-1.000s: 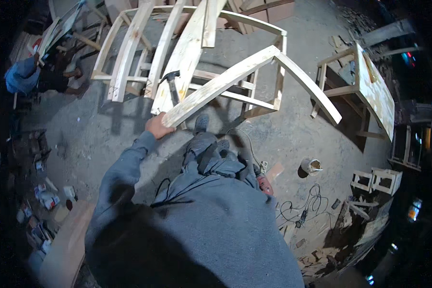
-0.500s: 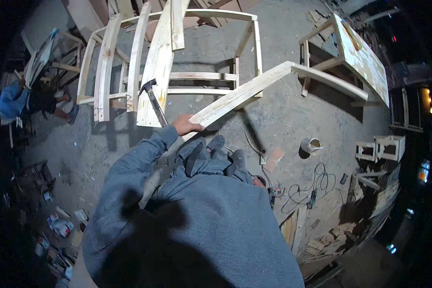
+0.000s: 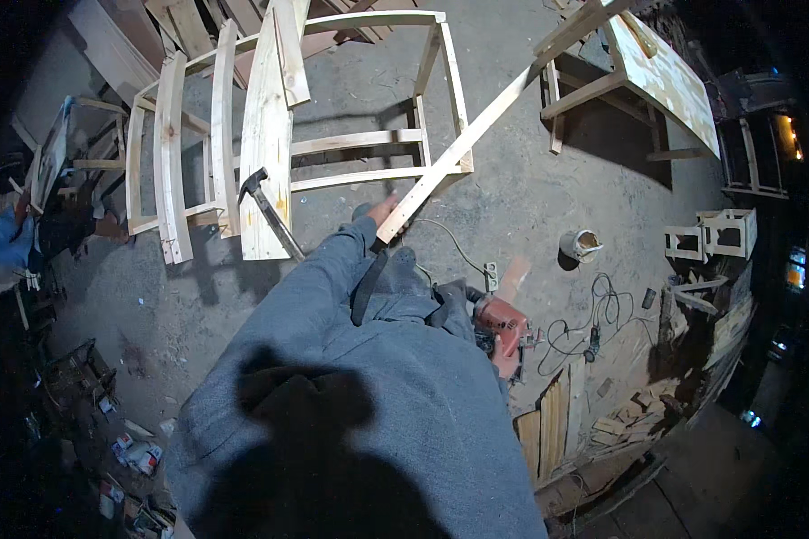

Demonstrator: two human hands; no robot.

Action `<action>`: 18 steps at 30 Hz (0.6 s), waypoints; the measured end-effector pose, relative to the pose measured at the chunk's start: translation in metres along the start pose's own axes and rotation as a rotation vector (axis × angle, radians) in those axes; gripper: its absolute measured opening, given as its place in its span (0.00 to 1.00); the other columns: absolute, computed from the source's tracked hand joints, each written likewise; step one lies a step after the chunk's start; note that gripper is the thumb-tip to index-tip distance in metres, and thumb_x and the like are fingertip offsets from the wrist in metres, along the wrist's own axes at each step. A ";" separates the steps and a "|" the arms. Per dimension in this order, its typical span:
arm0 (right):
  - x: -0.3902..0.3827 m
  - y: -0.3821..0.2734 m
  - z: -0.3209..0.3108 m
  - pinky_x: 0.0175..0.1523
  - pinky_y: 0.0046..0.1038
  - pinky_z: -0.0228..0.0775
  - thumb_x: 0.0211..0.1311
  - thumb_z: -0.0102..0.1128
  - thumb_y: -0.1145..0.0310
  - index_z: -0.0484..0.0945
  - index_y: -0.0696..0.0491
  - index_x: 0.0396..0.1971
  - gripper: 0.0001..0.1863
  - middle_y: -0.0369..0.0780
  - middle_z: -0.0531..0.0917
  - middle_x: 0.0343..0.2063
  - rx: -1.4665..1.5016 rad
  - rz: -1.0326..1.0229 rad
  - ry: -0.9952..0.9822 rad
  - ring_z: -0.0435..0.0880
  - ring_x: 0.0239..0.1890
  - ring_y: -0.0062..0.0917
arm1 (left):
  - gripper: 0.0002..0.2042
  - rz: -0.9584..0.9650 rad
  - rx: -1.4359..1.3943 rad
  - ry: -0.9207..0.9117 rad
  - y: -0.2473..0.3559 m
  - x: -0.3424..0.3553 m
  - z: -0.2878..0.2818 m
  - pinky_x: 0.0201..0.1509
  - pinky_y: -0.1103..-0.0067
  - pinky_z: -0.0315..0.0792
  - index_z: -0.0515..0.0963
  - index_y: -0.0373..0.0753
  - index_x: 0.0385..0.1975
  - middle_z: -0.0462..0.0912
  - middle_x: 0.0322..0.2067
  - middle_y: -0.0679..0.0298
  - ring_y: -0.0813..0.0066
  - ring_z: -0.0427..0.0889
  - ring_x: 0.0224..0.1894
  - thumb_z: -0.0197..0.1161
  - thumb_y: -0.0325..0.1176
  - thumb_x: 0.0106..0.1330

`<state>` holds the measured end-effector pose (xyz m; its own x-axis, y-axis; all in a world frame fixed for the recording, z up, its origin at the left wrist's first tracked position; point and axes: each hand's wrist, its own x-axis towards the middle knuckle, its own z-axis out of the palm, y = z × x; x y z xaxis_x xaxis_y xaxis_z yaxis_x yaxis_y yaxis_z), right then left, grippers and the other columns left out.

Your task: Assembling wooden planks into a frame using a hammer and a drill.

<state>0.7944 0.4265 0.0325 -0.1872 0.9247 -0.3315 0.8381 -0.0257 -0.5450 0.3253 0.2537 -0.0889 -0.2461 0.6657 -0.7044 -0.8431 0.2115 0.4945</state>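
Observation:
My left hand (image 3: 386, 212) is closed round the near end of a long pale wooden piece (image 3: 481, 135). It slants up to the right across the corner of a wooden frame, and a second length (image 3: 577, 29) continues from its far end. By my right hip, my right hand (image 3: 505, 359) grips a red power tool (image 3: 502, 320); its lower part is hidden, so I cannot tell its exact kind. Left of my left forearm a hammer (image 3: 259, 190) rests with its head on a wide plank (image 3: 262, 153), which lies across the frame (image 3: 360, 142).
Curved slats (image 3: 168, 153) lie over the frame's left side. A table with a blotchy top (image 3: 661, 81) lies tipped at far right. A white bucket (image 3: 581, 245), power strip (image 3: 491, 276), tangled cable (image 3: 593, 337) and wood scraps (image 3: 625, 422) are rightward. Another person (image 3: 13, 238) is at far left.
The wooden piece has swung so its far end points further up and away. My right hand has brought the red power tool out into view beside my hip. My view has shifted right.

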 end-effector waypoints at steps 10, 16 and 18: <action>-0.049 -0.264 -0.061 0.52 0.30 0.68 0.58 0.68 0.64 0.67 0.61 0.54 0.28 0.43 0.77 0.45 0.107 -0.303 -0.071 0.76 0.46 0.28 | 0.22 -0.008 -0.079 0.180 -0.023 0.021 -0.017 0.29 0.68 0.80 0.80 0.35 0.39 0.84 0.29 0.52 0.61 0.85 0.26 0.45 0.47 0.74; -0.058 -0.356 -0.053 0.50 0.29 0.68 0.57 0.67 0.68 0.69 0.59 0.48 0.22 0.43 0.77 0.42 0.100 -0.487 -0.409 0.75 0.42 0.27 | 0.14 0.240 0.478 0.288 -0.015 0.013 -0.023 0.44 0.66 0.72 0.80 0.35 0.32 0.82 0.34 0.50 0.56 0.81 0.39 0.51 0.38 0.67; -0.063 -0.377 -0.056 0.47 0.31 0.71 0.53 0.69 0.69 0.71 0.60 0.45 0.22 0.47 0.80 0.37 -0.030 -0.672 -0.413 0.80 0.39 0.31 | 0.14 0.305 0.458 0.331 -0.016 0.012 -0.026 0.45 0.66 0.72 0.80 0.36 0.33 0.82 0.36 0.50 0.53 0.81 0.40 0.51 0.38 0.67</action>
<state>0.5191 0.3993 0.3014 -0.8287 0.5223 -0.2009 0.4903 0.5045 -0.7107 0.3230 0.2399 -0.1188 -0.6386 0.5037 -0.5818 -0.4405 0.3806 0.8131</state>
